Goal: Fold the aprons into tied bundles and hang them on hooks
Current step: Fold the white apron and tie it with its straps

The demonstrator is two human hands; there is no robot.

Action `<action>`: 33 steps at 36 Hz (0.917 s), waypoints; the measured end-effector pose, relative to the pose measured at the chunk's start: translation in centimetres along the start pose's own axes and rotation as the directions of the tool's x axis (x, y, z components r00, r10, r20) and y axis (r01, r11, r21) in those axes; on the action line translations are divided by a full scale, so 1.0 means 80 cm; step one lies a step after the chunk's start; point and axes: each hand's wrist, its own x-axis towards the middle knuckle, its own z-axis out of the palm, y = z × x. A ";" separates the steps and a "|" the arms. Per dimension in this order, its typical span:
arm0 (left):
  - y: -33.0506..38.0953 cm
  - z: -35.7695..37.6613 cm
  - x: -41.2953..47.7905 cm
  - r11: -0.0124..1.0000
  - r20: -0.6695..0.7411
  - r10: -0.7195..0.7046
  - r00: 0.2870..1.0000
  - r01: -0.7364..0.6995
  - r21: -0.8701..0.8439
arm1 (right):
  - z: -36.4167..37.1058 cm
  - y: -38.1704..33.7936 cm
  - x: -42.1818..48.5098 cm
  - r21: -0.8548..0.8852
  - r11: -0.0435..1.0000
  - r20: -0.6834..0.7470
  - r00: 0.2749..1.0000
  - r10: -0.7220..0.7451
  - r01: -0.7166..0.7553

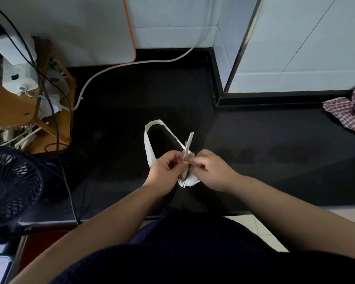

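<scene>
A white apron rolled into a small bundle [188, 180] sits above the black countertop [115, 119], held between both hands. Its neck strap makes a white loop [150, 138] lying away from me on the counter. A loose strap end [189, 145] sticks up between my hands. My left hand [166, 171] pinches a strap at the bundle's left side with curled fingers. My right hand [211, 169] pinches the strap at the bundle's top right. A checked apron [348, 111] lies crumpled at the far right of the counter.
A dark table fan [10, 187] stands at the left edge. Behind it a wooden rack [35, 111] holds white devices and tangled cables. A white cable [131, 64] curves across the counter's back. White tiled walls rise behind and to the right.
</scene>
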 end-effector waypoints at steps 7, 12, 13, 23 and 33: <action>-0.005 -0.002 0.003 0.997 -0.022 -0.045 0.999 0.043 -0.058 | -0.018 -0.018 0.015 0.105 0.971 0.233 0.955 0.185 -0.214; -0.001 0.001 0.001 1.000 -0.009 -0.018 1.000 0.018 -0.017 | -0.013 -0.022 0.019 -0.127 0.986 0.243 0.960 0.139 -0.110; -0.001 0.000 0.002 1.000 -0.009 -0.014 1.000 0.014 -0.015 | -0.008 -0.021 0.019 -0.148 0.985 0.198 0.973 0.117 -0.088; -0.011 -0.002 0.003 0.998 -0.084 -0.051 0.995 0.054 0.037 | 0.003 -0.012 -0.012 0.000 0.999 -0.130 0.990 0.046 -0.047; -0.014 0.004 0.002 0.997 -0.088 -0.065 0.994 0.068 0.028 | -0.011 -0.020 -0.012 0.041 0.988 -0.038 0.988 0.152 -0.150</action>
